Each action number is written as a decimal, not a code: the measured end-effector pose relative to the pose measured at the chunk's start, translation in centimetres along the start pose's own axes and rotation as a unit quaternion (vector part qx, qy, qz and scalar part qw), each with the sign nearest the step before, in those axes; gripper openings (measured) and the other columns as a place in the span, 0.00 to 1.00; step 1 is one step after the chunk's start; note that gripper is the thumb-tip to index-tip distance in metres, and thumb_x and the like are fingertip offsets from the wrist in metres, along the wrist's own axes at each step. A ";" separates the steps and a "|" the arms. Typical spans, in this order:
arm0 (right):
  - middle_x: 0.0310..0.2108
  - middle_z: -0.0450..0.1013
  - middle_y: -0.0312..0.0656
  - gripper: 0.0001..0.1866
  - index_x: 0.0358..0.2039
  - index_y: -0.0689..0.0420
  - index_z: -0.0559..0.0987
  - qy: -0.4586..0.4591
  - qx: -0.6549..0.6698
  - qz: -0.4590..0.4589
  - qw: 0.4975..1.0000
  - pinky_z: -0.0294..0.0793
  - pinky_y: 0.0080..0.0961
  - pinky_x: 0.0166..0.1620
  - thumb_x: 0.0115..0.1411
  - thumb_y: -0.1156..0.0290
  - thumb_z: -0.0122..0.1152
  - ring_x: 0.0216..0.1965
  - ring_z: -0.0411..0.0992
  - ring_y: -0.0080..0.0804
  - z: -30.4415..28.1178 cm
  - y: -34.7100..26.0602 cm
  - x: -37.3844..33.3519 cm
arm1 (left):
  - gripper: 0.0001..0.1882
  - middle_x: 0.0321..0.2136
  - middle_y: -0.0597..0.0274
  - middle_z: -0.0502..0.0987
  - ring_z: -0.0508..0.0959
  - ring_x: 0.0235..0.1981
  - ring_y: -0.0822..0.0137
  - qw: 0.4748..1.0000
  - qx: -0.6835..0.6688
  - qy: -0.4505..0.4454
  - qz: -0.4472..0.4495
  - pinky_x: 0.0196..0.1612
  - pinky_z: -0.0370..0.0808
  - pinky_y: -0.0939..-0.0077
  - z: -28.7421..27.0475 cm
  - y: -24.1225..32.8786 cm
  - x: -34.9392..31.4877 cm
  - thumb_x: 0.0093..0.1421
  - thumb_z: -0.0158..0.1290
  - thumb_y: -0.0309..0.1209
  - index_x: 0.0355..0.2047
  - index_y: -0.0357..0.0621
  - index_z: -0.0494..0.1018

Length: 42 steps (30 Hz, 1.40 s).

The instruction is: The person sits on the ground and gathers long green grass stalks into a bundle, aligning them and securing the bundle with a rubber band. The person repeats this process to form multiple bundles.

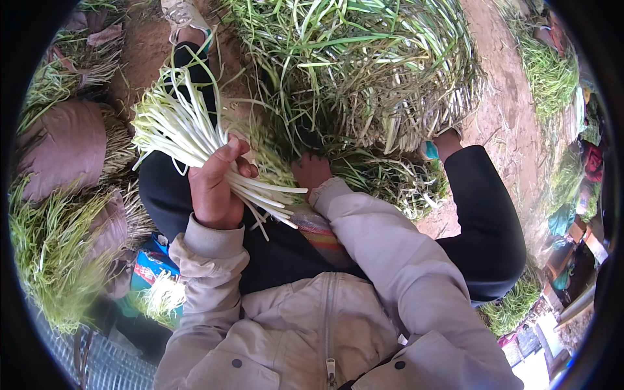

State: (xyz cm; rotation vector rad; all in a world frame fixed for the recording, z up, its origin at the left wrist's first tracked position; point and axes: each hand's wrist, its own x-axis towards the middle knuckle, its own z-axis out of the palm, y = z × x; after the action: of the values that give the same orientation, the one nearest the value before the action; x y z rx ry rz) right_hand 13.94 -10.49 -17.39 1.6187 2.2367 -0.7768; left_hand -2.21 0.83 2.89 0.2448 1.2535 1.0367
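A: Taking 12 o'clock as the top of the view, where is the bunch of pale stalks?

B: At 10 o'clock from the centre, raised near a dark trouser leg. The left hand is closed round it; the longer ends fan toward 10 o'clock, the others poke out toward 4 o'clock

A: And the right hand?

B: Close to the centre, low beside the heap of green stalks, which stands at 12 to 1 o'clock. Its fingers are dark and indistinct; whether they grip anything cannot be told. Loose stalks lie near it at 3 o'clock, and a striped sack shows below it at 6 o'clock

A: What surrounds the work?

B: A wrapped bundle at 9 to 10 o'clock, and bare brown floor at 2 o'clock

A: Which step is in hand?

B: Judging by the pose, gathering stalks into a handful. A next move would seem to call for a steady left grip, with the right hand picking out stalks and laying them alongside, ends level
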 end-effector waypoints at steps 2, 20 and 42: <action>0.49 0.73 0.50 0.21 0.49 0.47 0.82 -0.119 0.000 -0.028 0.992 0.73 0.41 0.47 0.53 0.62 0.63 0.48 0.74 0.48 -0.4 0.5 -0.7 | 0.14 0.30 0.59 0.77 0.73 0.20 0.69 1.000 0.002 -0.008 -0.002 0.27 0.74 0.71 -0.1 0.1 0.0 0.59 0.61 0.28 0.43 0.38 0.72; 0.47 0.73 0.47 0.26 0.55 0.45 0.79 -0.317 -0.111 0.101 0.936 0.75 0.49 0.45 0.53 0.65 0.66 0.47 0.77 0.48 -8.5 15.1 -12.3 | 0.09 0.36 0.64 0.69 0.66 0.26 0.75 0.928 -0.232 -0.283 0.063 0.36 0.67 0.74 -4.6 6.1 0.2 0.72 0.47 0.30 0.49 0.42 0.66; 0.44 0.78 0.40 0.12 0.45 0.51 0.81 0.175 0.203 0.446 0.854 0.72 0.33 0.51 0.66 0.65 0.53 0.45 0.75 0.34 -10.4 36.9 -11.6 | 0.07 0.32 0.67 0.73 0.68 0.24 0.76 0.983 -0.038 -0.165 0.067 0.34 0.69 0.76 -4.0 3.3 3.3 0.68 0.55 0.32 0.45 0.47 0.72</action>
State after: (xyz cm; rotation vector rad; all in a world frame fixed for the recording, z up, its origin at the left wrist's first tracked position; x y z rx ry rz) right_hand 53.35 -5.30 -12.65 2.8390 1.2025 -0.7204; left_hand -7.45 3.67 1.50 0.4277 0.9064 1.1055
